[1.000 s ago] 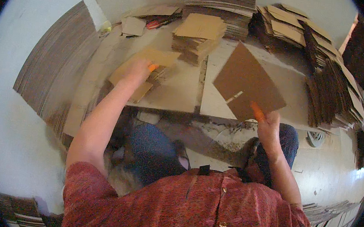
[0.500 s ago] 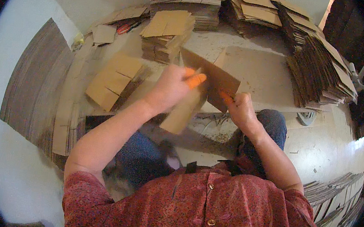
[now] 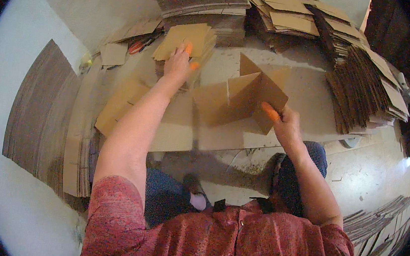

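Note:
My right hand [image 3: 287,129], an orange cover on its thumb, grips interlocked cardboard dividers [image 3: 261,91] by their right-hand piece. The slotted pieces cross each other and stand on edge over the work surface. Further off to the left, my left hand [image 3: 177,65] rests on the top sheet of a cardboard stack [image 3: 187,32]. Orange covers show on its thumb and a finger. These digits are apart, and nothing is lifted in them.
Slotted cardboard [image 3: 118,101] lies beside my left forearm. Tall cardboard stacks [image 3: 203,5] stand at the back, with more stacked sheets [image 3: 359,89] at the right. A red-handled tool [image 3: 136,47] lies at the back left. A small fan [image 3: 409,87] is far right.
My left hand has moved away from the dividers, forward and left onto the stack. My right hand has shifted slightly right, and the dividers now show crossed and spread apart.

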